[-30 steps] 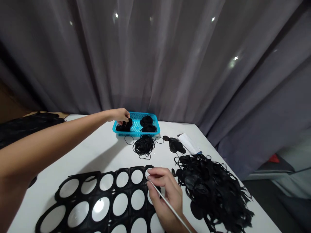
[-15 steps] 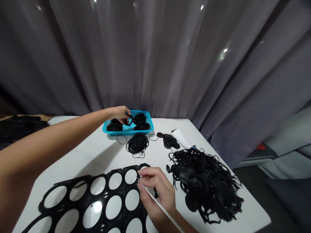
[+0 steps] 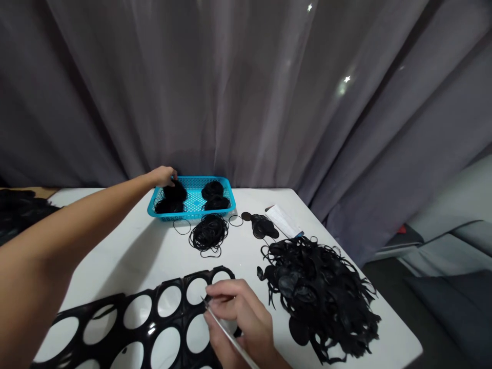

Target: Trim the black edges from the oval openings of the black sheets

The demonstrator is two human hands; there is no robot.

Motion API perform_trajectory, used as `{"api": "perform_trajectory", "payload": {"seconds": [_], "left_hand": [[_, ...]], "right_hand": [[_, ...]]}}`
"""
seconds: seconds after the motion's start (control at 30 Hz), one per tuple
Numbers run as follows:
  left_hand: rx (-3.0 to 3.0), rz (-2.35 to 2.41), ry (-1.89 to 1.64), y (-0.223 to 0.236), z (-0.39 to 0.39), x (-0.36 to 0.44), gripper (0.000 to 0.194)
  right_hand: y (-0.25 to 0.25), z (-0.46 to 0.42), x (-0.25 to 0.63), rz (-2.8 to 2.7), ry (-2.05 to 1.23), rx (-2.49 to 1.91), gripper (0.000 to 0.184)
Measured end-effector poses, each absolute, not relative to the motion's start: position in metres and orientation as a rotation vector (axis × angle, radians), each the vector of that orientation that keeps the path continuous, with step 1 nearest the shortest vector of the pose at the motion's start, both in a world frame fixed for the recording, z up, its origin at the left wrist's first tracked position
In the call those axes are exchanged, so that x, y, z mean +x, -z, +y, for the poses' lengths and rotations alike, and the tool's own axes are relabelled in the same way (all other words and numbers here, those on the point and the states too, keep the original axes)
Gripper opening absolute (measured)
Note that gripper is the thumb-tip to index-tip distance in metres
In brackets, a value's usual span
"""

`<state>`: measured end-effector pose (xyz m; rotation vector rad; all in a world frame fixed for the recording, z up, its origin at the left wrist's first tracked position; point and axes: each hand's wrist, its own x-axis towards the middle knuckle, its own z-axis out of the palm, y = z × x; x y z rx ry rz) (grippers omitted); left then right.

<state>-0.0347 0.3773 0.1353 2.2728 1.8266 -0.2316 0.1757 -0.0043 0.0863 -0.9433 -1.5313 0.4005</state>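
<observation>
At the back left corner of the blue basket (image 3: 192, 215), my left hand (image 3: 164, 176) has its fingers bent down onto a bundle of black rubber rings (image 3: 176, 191). Its fingertips are mostly hidden. My right hand (image 3: 242, 318) pinches a slim silver pointed tool (image 3: 230, 335) like a pen, tip toward the upper left. Below that hand lies a black sheet (image 3: 149, 328) with rows of round holes, partly covered by the hand. A loose heap of thin black rings (image 3: 209, 233) sits in front of the basket.
Black strips and scraps form a large pile (image 3: 323, 297) on the right of the white table (image 3: 246, 256). Small black discs (image 3: 263, 226) and a white packet (image 3: 284, 220) lie behind it. More black material (image 3: 23, 212) is at far left. A grey curtain (image 3: 246, 92) hangs behind.
My left hand has moved left across the basket, carrying the rings from its middle to the back left bundle. My right hand still holds the tool over the sheet. The view has shifted slightly.
</observation>
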Motion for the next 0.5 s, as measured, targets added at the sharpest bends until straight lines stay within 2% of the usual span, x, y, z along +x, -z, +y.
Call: {"api": "perform_trajectory", "payload": {"seconds": [0.13,0.23,0.37,0.43,0.5], "left_hand": [[2.404,1.897,0.155,-0.127,0.377,-0.043,0.034],[2.465,1.912,0.086,-0.122,0.368,-0.045,0.035],[2.492,1.861,0.013,-0.133,0.351,-0.044,0.032],[2.519,1.85,-0.086,-0.143,0.335,-0.042,0.031],[2.558,1.831,-0.215,-0.149,0.308,-0.037,0.025]], "right_hand": [[-0.086,-0.006,0.176,-1.542,-0.378,-0.937,0.037],[-0.086,-0.005,0.178,-1.542,-0.397,-0.937,0.037],[-0.09,0.005,0.189,-1.437,-0.448,-0.986,0.021],[-0.092,0.015,0.199,-1.346,-0.542,-1.055,0.011],[-0.091,0.024,0.21,-1.246,-0.675,-1.087,0.009]]}}
